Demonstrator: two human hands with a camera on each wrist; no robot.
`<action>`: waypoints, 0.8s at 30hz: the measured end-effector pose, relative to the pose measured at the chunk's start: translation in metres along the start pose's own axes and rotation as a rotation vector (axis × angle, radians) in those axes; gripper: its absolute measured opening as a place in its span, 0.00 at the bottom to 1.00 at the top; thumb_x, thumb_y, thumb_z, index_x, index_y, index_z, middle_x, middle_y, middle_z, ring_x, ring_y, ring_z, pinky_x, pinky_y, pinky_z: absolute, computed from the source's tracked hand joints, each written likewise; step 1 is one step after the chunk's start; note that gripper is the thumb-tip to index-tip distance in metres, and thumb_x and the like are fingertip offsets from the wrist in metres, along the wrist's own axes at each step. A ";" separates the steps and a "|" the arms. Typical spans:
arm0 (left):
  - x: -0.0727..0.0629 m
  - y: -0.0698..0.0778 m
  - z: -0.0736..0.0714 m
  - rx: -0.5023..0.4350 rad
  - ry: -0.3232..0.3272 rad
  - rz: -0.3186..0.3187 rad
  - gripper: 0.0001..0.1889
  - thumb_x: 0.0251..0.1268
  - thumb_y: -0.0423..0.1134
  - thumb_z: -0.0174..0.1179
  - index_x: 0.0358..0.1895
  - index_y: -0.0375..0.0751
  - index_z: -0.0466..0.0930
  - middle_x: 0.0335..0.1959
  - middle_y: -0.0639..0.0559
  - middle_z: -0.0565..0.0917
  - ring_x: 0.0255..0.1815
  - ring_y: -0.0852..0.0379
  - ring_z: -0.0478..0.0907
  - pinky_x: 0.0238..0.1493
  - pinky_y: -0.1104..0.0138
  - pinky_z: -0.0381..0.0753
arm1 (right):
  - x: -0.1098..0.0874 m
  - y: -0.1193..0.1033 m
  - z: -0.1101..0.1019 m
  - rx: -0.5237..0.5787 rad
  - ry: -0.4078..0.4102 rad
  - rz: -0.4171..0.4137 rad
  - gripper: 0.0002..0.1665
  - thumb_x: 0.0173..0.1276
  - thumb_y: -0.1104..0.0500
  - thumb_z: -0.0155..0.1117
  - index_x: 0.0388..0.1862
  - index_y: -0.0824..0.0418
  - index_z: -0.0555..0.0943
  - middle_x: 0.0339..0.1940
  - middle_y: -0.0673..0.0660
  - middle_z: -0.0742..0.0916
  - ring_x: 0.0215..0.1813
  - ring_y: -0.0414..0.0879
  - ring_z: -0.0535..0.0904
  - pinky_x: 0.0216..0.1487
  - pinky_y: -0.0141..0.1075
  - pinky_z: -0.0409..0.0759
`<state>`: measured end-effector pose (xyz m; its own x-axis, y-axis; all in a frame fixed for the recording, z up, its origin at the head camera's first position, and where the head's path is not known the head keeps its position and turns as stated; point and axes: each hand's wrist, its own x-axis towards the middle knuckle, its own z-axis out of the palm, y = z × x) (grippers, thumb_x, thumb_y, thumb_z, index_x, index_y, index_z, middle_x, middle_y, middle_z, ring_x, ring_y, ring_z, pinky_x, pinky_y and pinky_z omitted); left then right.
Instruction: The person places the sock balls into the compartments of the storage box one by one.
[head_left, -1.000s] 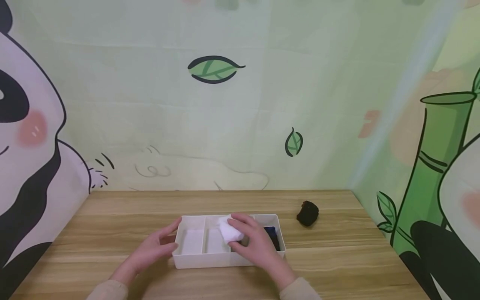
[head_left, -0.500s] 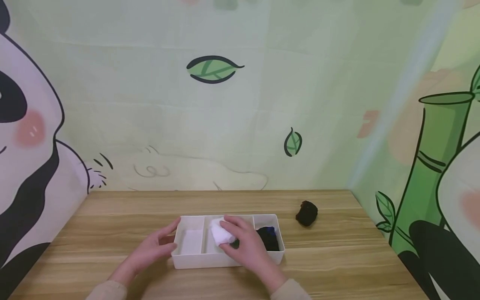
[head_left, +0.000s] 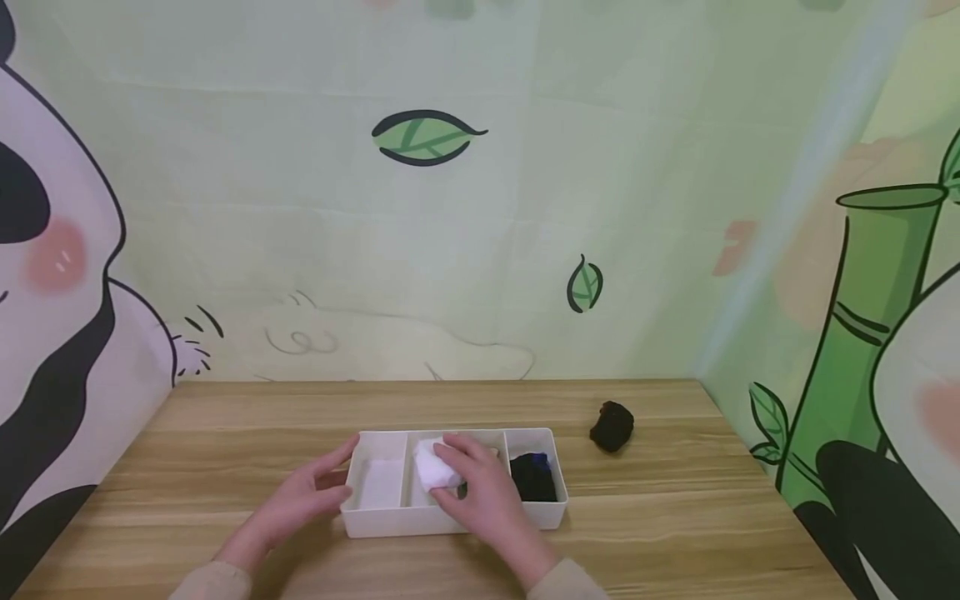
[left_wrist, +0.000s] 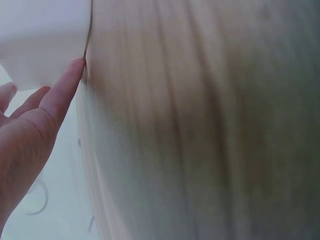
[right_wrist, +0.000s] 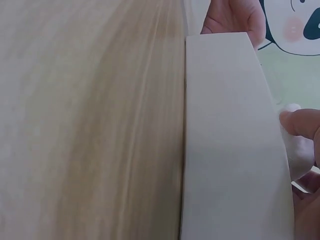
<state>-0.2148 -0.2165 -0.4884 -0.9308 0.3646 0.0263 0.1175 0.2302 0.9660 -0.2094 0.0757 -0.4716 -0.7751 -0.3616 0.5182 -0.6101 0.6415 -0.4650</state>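
My right hand (head_left: 483, 492) pinches a white rolled cloth (head_left: 435, 467), sock-like, over the middle compartment of a white three-part box (head_left: 405, 523). Part of the cloth is hidden behind the fingers. In the right wrist view, the thumb presses on the white cloth (right_wrist: 300, 157) beside the box's long wall (right_wrist: 230, 130). My left hand (head_left: 303, 496) rests against the box's left end, thumb and forefinger spread along it. The left wrist view has the left hand (left_wrist: 37, 122) touching the box wall (left_wrist: 40, 55). A black cloth bundle (head_left: 534, 479) with a blue patch lies in the right compartment.
A black rolled bundle (head_left: 612, 427) lies on the wooden table (head_left: 675, 517), behind and to the right of the box. Behind the table hangs a printed backdrop (head_left: 480, 208) with pandas, leaves and bamboo. Something dark partly shows under my right hand in the middle compartment.
My right hand has moved left with the white cloth, further over the middle compartment, uncovering the black bundle in the right compartment. My left hand stays at the box's end.
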 end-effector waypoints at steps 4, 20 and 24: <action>0.000 0.000 0.000 0.006 0.010 -0.006 0.40 0.67 0.33 0.61 0.79 0.42 0.52 0.77 0.31 0.53 0.67 0.29 0.66 0.51 0.61 0.81 | 0.000 -0.001 0.002 -0.043 0.009 -0.004 0.30 0.56 0.55 0.78 0.58 0.58 0.83 0.60 0.56 0.82 0.58 0.54 0.79 0.57 0.47 0.78; -0.001 0.003 0.000 0.027 0.012 0.000 0.39 0.67 0.34 0.61 0.79 0.41 0.52 0.77 0.31 0.53 0.67 0.28 0.65 0.52 0.60 0.81 | 0.003 -0.006 0.004 -0.116 0.011 0.037 0.29 0.57 0.53 0.77 0.59 0.57 0.83 0.60 0.55 0.82 0.58 0.53 0.80 0.56 0.46 0.78; 0.000 0.002 0.000 0.023 0.003 0.003 0.39 0.68 0.34 0.61 0.79 0.41 0.51 0.77 0.30 0.52 0.68 0.28 0.65 0.52 0.59 0.81 | 0.005 -0.007 0.005 -0.118 0.014 0.043 0.29 0.57 0.53 0.77 0.59 0.56 0.83 0.60 0.55 0.82 0.57 0.54 0.80 0.55 0.46 0.78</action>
<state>-0.2140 -0.2158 -0.4860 -0.9314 0.3629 0.0300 0.1282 0.2497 0.9598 -0.2101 0.0660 -0.4695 -0.7974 -0.3230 0.5096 -0.5521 0.7315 -0.4002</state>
